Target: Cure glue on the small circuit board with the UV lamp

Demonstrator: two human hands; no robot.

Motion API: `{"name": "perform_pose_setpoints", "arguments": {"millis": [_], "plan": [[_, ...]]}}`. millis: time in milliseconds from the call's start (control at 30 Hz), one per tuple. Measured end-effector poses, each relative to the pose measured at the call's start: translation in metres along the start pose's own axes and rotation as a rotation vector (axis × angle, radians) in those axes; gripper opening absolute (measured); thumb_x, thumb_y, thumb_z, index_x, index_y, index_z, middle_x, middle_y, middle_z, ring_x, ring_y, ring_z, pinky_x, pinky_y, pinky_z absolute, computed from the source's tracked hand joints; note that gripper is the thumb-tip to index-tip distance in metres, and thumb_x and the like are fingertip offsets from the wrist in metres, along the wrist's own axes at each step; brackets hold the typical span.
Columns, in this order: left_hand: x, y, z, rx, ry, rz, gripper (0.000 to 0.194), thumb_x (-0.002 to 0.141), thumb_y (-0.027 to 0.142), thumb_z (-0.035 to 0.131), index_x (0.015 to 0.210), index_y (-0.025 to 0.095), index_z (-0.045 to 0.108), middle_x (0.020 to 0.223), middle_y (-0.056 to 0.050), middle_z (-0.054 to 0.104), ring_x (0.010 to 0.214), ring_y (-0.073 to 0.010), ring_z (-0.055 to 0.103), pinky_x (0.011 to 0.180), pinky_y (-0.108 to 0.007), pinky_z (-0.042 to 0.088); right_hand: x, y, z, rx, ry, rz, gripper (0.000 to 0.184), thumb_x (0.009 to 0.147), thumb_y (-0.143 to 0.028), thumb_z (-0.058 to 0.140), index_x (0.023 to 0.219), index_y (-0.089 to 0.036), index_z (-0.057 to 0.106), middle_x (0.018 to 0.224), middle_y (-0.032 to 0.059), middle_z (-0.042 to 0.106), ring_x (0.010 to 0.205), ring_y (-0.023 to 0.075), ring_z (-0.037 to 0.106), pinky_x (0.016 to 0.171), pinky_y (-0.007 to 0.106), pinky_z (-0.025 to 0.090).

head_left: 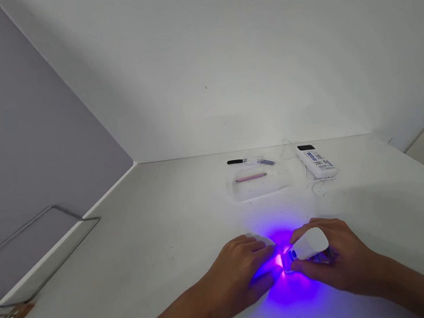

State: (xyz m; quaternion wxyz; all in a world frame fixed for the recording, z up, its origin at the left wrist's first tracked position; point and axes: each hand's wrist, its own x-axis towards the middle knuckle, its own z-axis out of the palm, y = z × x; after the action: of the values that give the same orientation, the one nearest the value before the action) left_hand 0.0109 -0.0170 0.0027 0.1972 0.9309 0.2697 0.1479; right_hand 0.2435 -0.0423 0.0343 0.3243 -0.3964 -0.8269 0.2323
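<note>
A small white UV lamp (311, 243) is gripped between the thumb and fingers of my right hand (338, 257). Its head points left and throws a bright purple glow onto the table. Across from it, my left hand (240, 273) has its fingers bent together, with thumb and forefinger reaching into the glow at the lamp's head. A pale edge shows behind the left fingers, but what they pinch is hidden by the glare.
On the white table (157, 219), a pink stick-like tool (251, 177) lies on a clear plastic sheet (259, 190). Behind it are a black-handled tool (235, 162) and a grey-ended one (266, 162). A white labelled device with a cord (318, 162) lies back right. A bent metal rod (65, 253) crosses the left edge.
</note>
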Motion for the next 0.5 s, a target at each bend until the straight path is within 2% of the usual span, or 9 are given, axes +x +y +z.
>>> {"name": "perform_pose_setpoints", "arguments": {"millis": [133,300,500], "plan": [[0.0005,-0.0006,0.0007,0.008,-0.004,0.0,0.018,0.104,0.028,0.051,0.105,0.02,0.067,0.086,-0.003,0.073,0.075,-0.0219,0.068,0.073,-0.034,0.05,0.0,0.0,-0.0004,0.004,-0.005,0.02,0.032,0.098,-0.048,0.064,0.081,-0.021,0.068,0.064,-0.0011,0.066,0.053,0.0119,0.057,0.054,0.023,0.044],[0.0003,-0.0021,0.0019,0.006,0.005,0.001,0.018,0.104,0.027,0.05,0.107,0.02,0.067,0.087,-0.003,0.073,0.076,-0.0222,0.069,0.074,-0.034,0.05,0.0004,-0.0011,-0.0012,0.01,-0.003,0.012,0.031,0.099,-0.047,0.063,0.083,-0.021,0.069,0.07,0.0004,0.07,0.057,0.0127,0.061,0.06,0.025,0.048],[-0.0001,-0.0014,0.0009,-0.003,-0.003,0.006,0.018,0.104,0.028,0.05,0.109,0.02,0.066,0.088,-0.003,0.074,0.076,-0.0224,0.069,0.074,-0.034,0.05,-0.0002,-0.0008,-0.0003,0.011,0.007,0.004,0.032,0.098,-0.047,0.064,0.083,-0.02,0.069,0.066,-0.0005,0.068,0.054,0.0116,0.057,0.056,0.023,0.046]]}}
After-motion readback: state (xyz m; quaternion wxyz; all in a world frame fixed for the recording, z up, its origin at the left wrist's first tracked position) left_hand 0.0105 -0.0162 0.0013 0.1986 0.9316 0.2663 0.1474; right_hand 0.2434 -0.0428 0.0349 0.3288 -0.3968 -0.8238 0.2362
